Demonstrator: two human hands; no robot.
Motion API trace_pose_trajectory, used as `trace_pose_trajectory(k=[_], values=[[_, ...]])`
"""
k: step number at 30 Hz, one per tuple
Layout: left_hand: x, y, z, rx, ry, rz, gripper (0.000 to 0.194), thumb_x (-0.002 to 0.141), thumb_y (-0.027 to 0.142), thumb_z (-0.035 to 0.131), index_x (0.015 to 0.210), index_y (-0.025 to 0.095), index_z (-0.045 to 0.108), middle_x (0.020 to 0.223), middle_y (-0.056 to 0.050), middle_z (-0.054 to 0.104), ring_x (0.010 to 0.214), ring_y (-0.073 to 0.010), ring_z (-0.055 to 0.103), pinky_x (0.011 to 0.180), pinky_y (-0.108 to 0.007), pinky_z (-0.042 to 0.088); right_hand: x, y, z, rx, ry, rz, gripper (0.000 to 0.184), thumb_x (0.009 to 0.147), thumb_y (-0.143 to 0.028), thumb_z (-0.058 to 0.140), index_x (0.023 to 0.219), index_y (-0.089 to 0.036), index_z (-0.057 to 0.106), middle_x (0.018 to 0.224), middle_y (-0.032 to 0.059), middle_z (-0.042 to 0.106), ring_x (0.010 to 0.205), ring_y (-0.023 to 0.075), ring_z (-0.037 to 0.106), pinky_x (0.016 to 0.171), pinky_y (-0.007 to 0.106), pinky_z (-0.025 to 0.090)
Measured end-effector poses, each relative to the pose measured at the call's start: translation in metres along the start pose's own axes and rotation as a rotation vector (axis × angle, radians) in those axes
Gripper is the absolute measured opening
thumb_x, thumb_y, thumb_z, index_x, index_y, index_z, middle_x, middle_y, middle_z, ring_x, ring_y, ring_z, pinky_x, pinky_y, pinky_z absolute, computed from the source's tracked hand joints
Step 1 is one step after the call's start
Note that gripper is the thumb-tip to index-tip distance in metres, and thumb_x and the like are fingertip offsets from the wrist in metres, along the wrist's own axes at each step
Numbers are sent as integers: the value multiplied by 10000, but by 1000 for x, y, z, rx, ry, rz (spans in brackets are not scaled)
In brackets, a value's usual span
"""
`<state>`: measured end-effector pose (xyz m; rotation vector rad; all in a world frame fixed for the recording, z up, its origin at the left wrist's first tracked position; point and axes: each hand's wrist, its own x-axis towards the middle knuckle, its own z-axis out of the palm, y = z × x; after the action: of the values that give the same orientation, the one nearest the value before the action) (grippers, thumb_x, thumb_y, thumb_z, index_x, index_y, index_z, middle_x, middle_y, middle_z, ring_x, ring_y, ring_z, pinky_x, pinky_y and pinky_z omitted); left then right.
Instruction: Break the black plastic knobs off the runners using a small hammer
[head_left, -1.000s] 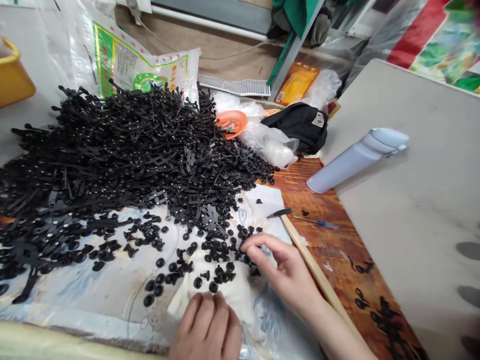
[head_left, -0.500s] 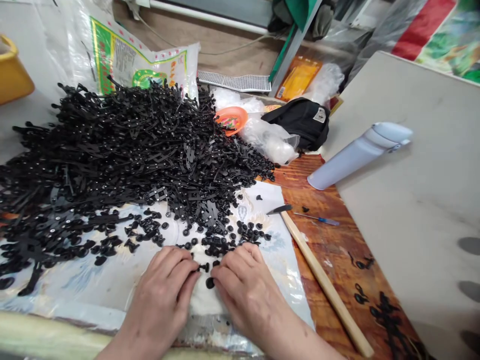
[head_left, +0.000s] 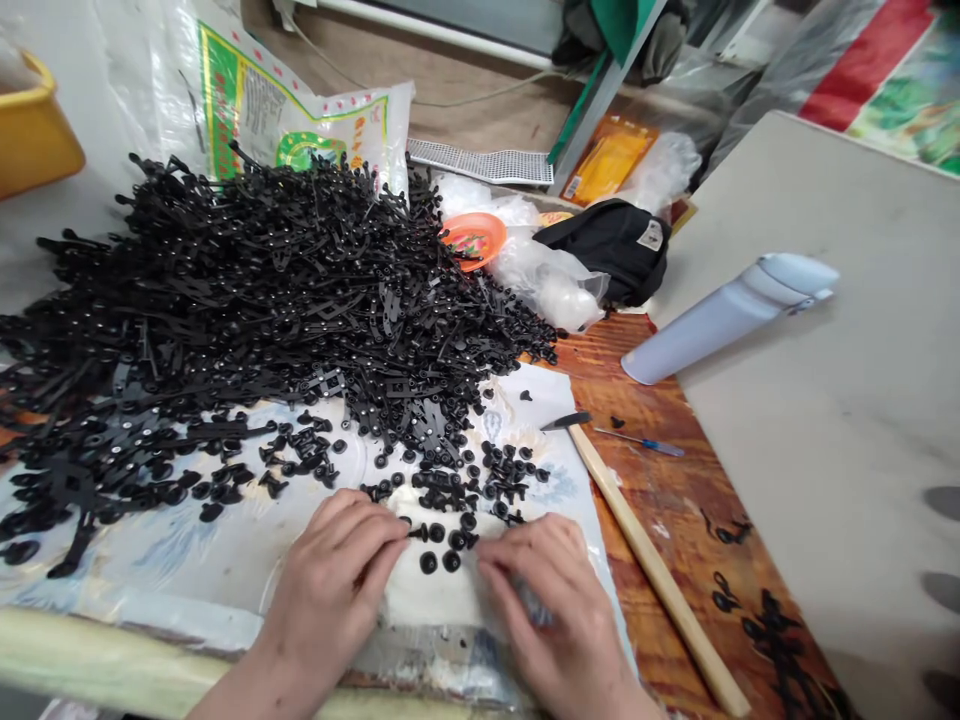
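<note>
Several small black round-headed plastic pieces (head_left: 451,561) lie on a pale cloth pad (head_left: 420,600) between my hands. My left hand (head_left: 337,570) is closed in a pinch at the left of the pad, holding a small black stemmed piece (head_left: 420,532) at its fingertips. On the right side, my right hand (head_left: 555,595) has its thumb and fingers a little apart, and its fingertips are close to another small black piece (head_left: 470,540). Whether they touch it is hard to see. More loose black pieces (head_left: 442,490) lie just beyond the fingertips.
A large heap of black plastic parts (head_left: 300,290) covers the left and back. To the right are a wooden-handled hammer (head_left: 652,570), a blue-handled screwdriver (head_left: 660,446) and a pale flask (head_left: 712,320). An orange plate (head_left: 480,228) and a black bag (head_left: 622,255) stand behind.
My right hand has moved right, away from my left hand, uncovering several black pieces on the pad. My left hand keeps its pinch. The whole view has shifted slightly.
</note>
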<state>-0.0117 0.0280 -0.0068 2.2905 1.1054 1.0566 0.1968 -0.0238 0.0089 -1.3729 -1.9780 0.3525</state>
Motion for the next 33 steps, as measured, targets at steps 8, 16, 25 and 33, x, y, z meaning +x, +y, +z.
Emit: trace_pose_trajectory(k=[8,16,25,33], values=[[2,1,-2,-3,-17,-95,125,874,67,574,860,184,613,787,-40,664,803,-198,581,690,-347,510,19,10,-8,-43,-32,95,139,896,-114,540,961,-221,599,832,38,624,782,211,565,748,392,419],[0,1,-2,-2,-52,-80,131,877,63,564,877,193,574,804,-43,653,832,-210,566,721,-370,501,10,2,0,-52,-48,43,102,893,-101,583,889,-201,605,793,25,643,728,184,557,723,374,393],[5,8,-11,165,-190,-4,207,872,12,470,860,193,570,788,-49,607,801,-234,527,717,-414,480,-6,6,-6,-90,-112,-112,203,859,-1,515,883,-187,591,830,59,641,741,199,523,747,413,376],[16,15,-12,282,-311,82,276,808,-60,452,708,165,576,681,-49,578,665,-223,520,571,-373,480,40,-20,-1,47,-198,46,104,872,-105,590,864,-192,647,808,35,637,791,193,538,785,370,379]])
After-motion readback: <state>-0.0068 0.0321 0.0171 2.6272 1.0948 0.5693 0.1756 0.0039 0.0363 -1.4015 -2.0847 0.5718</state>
